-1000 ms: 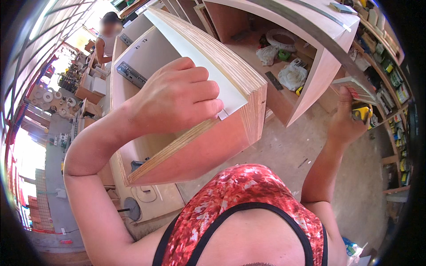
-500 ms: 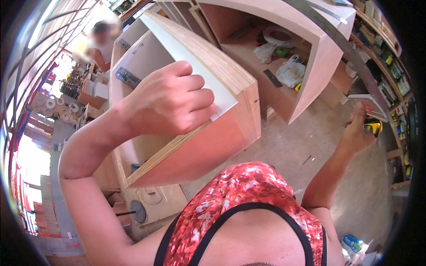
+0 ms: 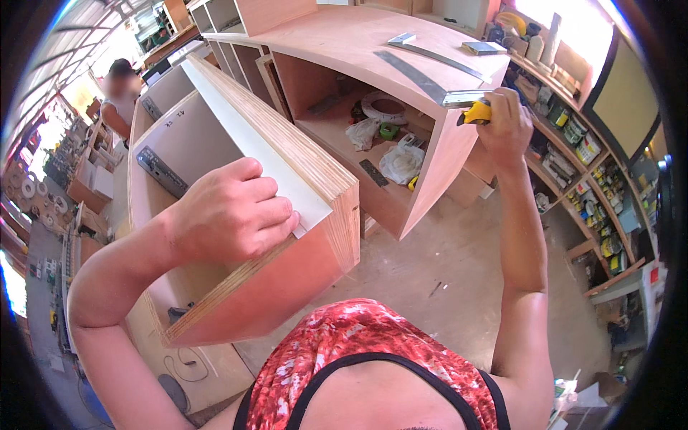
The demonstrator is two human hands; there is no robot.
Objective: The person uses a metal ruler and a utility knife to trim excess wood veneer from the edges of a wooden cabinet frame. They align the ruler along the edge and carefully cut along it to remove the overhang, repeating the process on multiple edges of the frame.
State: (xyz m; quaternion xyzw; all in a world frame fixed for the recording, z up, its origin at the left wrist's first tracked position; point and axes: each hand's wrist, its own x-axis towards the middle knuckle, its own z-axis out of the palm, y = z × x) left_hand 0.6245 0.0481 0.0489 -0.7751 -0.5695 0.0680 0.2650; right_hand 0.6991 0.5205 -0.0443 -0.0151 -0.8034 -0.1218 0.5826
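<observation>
My left hand (image 3: 233,208) is closed at the near end of a long white panel (image 3: 269,183). The panel lies along the top of a wooden cabinet carcass (image 3: 258,301) with raw plywood edges. The curled fingers hide part of the panel's edge. My right hand (image 3: 507,132) reaches forward, wrapped round a yellow-and-black tape measure (image 3: 474,112). It is at the near right corner of a pale wooden cabinet (image 3: 344,32). A flat metal piece (image 3: 464,98) shows beside the tape measure; whether the hand touches it I cannot tell.
A metal square (image 3: 437,57) and a dark flat strip (image 3: 412,75) lie on the pale cabinet. Inside it are plastic bags (image 3: 401,163) and a green tape measure (image 3: 389,131). Shelves of supplies (image 3: 595,193) line the right side. Another person (image 3: 118,107) is at the far left.
My right hand has swung forward and left with the tape measure, from over the floor to the pale cabinet's corner. The view has shifted; my left hand stays at the white panel.
</observation>
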